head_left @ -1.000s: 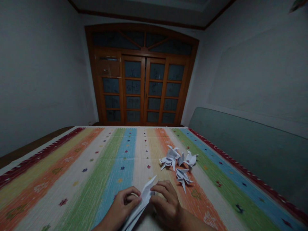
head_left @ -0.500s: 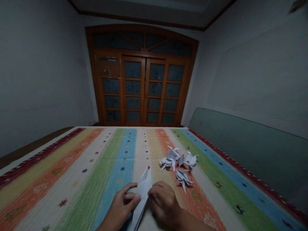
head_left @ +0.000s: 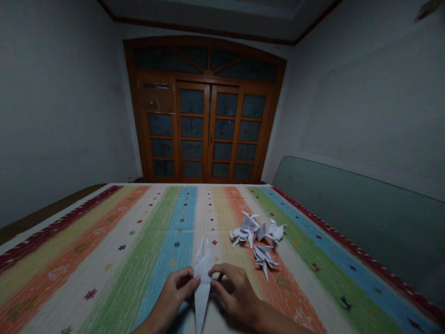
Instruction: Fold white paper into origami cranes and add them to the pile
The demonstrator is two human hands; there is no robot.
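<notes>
A long, narrow piece of folded white paper is held up between my two hands, just above the cloth. Its upper end splits into two points, and its lower end tapers toward me. My left hand pinches the left edge between thumb and index finger. On the right edge, near a crease across the middle, the thumb and index finger of my right hand grip the paper. Several folded paper cranes lie in a cluster beyond my right hand, one nearer to me than the others.
A striped tablecloth with small woven motifs covers the table. Along the right side stands a pale green panel. Wooden doors with glass panes close off the far wall.
The folded paper has turned from leaning right to nearly straight and shifted slightly left. My right hand's fingers have opened out from a tighter curl. The cranes have not moved.
</notes>
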